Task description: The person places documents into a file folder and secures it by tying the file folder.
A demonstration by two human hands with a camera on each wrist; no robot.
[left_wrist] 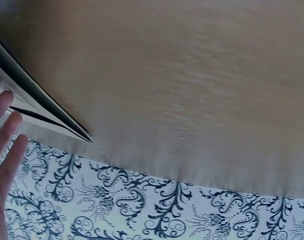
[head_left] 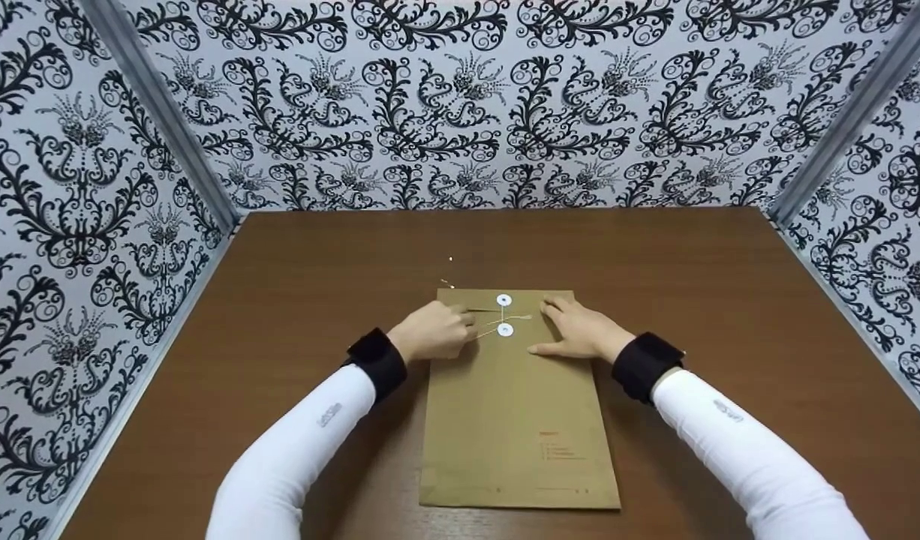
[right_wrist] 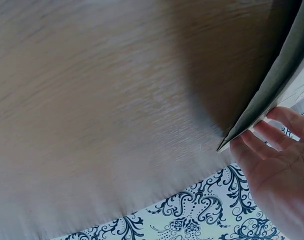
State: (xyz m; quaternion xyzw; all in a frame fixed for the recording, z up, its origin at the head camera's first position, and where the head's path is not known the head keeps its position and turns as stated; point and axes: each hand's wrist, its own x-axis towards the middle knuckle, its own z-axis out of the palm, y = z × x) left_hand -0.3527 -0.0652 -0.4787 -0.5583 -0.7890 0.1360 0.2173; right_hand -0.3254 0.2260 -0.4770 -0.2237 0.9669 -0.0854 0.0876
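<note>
A brown string-tie envelope [head_left: 505, 420] lies on the table with its flap end at the far side. Two white round buttons [head_left: 505, 329] sit one above the other on it, and a thin pale string [head_left: 487, 334] runs from the lower one to my left hand [head_left: 435, 330]. Bent over the envelope's upper left side, that hand pinches the string at its fingertips; its thumb is mostly hidden. My right hand [head_left: 580, 330] rests on the upper right part, fingers spread and thumb pointing inward. Along the left edge the layers of the envelope [left_wrist: 47, 107] gape a little.
The brown wooden table [head_left: 317, 262] surrounds the envelope. Behind and beside it rise walls with a black-and-white scroll pattern [head_left: 467, 112]. A small bit of string [head_left: 447, 283] shows just beyond the envelope's upper left corner, with a tiny pale speck [head_left: 450, 259] farther back.
</note>
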